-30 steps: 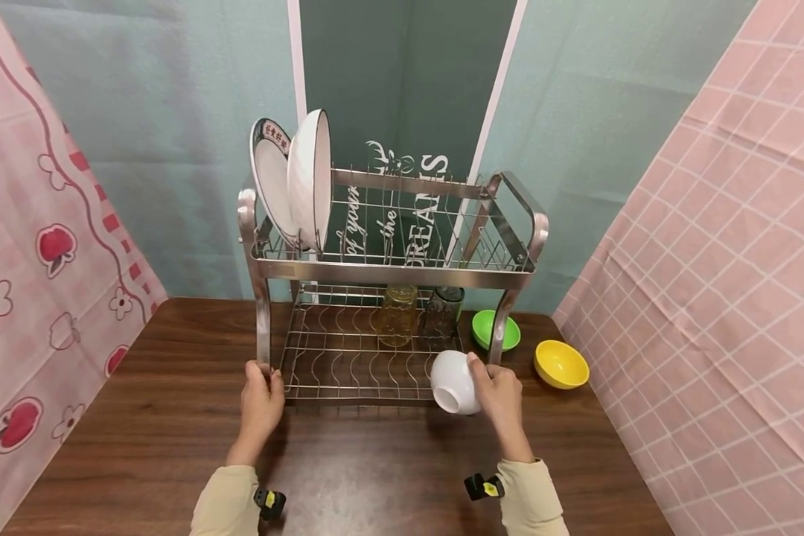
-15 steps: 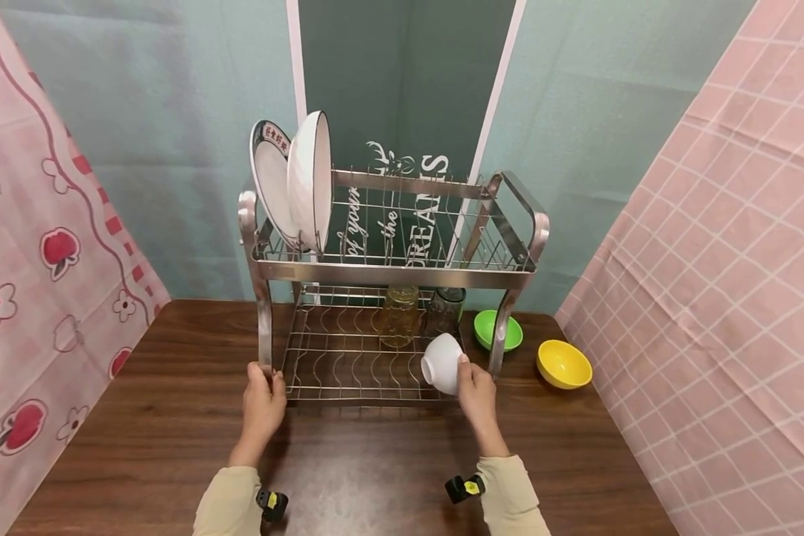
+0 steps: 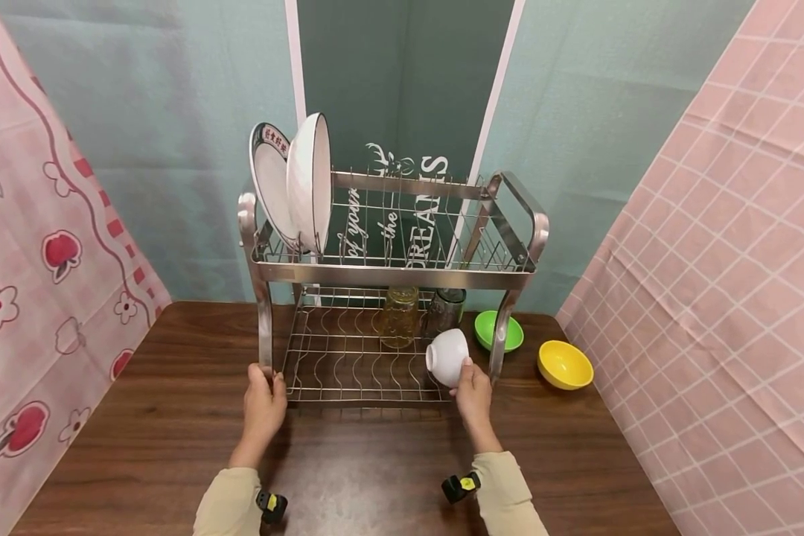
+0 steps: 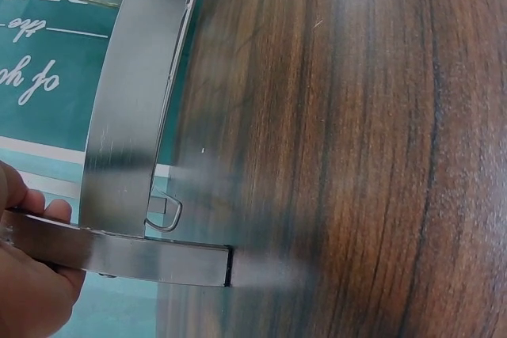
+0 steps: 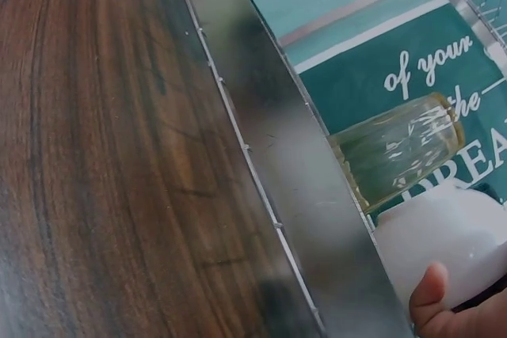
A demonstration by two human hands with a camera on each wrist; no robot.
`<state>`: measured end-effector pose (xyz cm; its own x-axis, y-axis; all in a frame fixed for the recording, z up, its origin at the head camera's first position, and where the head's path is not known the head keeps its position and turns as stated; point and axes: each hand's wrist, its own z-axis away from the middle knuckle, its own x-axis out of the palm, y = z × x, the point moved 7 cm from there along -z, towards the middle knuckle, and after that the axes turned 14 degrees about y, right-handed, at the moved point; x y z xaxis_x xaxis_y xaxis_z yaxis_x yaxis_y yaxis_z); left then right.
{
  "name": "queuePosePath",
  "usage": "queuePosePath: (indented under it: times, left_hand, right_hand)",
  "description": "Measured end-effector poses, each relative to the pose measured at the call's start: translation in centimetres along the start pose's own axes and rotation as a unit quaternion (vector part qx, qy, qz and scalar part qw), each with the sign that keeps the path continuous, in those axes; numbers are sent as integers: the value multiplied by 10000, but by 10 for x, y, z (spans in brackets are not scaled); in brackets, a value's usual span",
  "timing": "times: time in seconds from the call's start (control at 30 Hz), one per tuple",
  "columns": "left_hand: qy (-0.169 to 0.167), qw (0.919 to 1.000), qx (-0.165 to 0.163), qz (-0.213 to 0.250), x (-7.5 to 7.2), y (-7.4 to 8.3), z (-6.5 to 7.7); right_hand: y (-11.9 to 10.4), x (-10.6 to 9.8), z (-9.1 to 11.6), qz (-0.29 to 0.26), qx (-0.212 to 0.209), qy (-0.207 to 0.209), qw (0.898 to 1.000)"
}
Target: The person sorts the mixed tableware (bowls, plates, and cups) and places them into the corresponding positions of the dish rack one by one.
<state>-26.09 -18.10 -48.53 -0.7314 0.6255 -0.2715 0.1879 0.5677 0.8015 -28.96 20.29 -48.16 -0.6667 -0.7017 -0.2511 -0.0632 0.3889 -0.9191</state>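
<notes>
A two-tier metal dish rack stands on the wooden table. My left hand grips its front left leg near the bottom; in the left wrist view the fingers wrap around the metal bar. A small white bowl, tilted on its side, is held by my right hand at the right end of the lower tier. In the right wrist view the thumb presses on the white bowl's outside. Behind the bowl stand a yellowish glass and a dark glass on the lower tier.
A white plate and a large white bowl stand on edge at the upper tier's left. Right of the rack, a green bowl and a yellow bowl sit on the table. Patterned curtains border both sides.
My right hand has moved left and slightly inward with the white bowl, which has turned and now sits over the lower tier's right end. The left hand keeps its place on the leg.
</notes>
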Motion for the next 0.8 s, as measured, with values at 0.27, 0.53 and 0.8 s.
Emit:
queuePosePath:
  times: [0.27,0.53,0.8]
  left_hand:
    - [19,10000,15,24,-1,2,1]
    - [19,10000,-5,10,-2,4,1]
    - [28,10000,-45,-9,-1,2,1]
  right_hand:
    - [8,8,6,-261,141,-303,9991]
    - [10,12,4,-190,142,-572,9981]
    - [3,9,4,643,-466,-621,9949]
